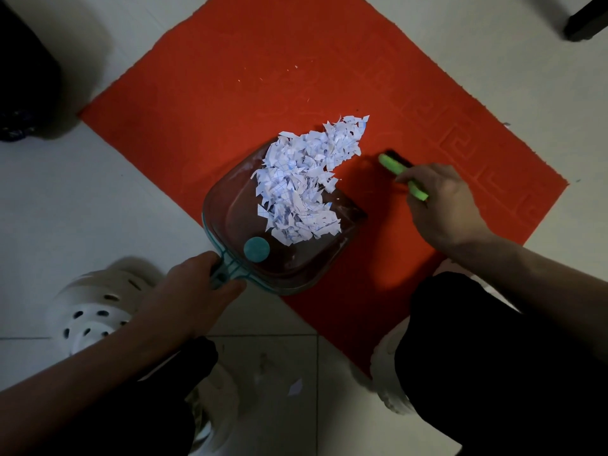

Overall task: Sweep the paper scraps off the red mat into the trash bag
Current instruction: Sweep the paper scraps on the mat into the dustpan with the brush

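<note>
At top left, the trash bag (23, 77) sits dark, cut off.

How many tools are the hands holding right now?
2. The left hand grips the dustpan by its teal handle; the right hand holds the green brush beside the paper scraps.

1. There is a single view, from a wide-angle camera worn on the person's head.
2. It looks steeply down at the floor, almost straight over the red mat (263, 77), which fills the upper middle of the frame.
3. It sits close: both forearms enter from the lower corners, and the knees crowd the bottom edge.
4. Straight floor lines bow towards the frame's edges.
</note>
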A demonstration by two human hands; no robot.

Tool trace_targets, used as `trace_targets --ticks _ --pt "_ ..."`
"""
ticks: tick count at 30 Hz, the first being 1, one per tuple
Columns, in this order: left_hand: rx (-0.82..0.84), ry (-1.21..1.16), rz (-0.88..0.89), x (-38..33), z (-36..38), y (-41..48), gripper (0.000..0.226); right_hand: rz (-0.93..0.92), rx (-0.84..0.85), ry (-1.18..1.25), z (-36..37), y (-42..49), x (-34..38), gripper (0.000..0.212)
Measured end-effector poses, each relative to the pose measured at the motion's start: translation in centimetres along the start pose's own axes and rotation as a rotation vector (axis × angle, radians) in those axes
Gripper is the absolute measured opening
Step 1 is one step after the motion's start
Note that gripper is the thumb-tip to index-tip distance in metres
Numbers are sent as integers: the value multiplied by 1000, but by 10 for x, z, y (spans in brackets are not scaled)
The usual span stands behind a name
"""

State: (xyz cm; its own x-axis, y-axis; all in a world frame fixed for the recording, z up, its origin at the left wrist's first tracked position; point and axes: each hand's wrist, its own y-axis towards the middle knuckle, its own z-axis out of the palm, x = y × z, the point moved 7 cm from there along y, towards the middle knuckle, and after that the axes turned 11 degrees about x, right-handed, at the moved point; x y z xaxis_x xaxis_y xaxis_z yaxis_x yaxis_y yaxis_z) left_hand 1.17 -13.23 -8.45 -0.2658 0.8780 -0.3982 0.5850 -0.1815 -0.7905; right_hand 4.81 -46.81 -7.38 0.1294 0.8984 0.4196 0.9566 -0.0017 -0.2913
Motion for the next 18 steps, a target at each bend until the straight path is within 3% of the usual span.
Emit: trace_targets --ticks 4,10,18 --pt "5 -1 6 -1 0 0 26 -178 -4 119 -1 -2 41 29" --pt "-2 -10 7 1 -1 1 27 -65 -164 156 -30 36 29 26" --pt "-4 10 -6 3 -2 2 27 32 -34 163 -12 82 30 34"
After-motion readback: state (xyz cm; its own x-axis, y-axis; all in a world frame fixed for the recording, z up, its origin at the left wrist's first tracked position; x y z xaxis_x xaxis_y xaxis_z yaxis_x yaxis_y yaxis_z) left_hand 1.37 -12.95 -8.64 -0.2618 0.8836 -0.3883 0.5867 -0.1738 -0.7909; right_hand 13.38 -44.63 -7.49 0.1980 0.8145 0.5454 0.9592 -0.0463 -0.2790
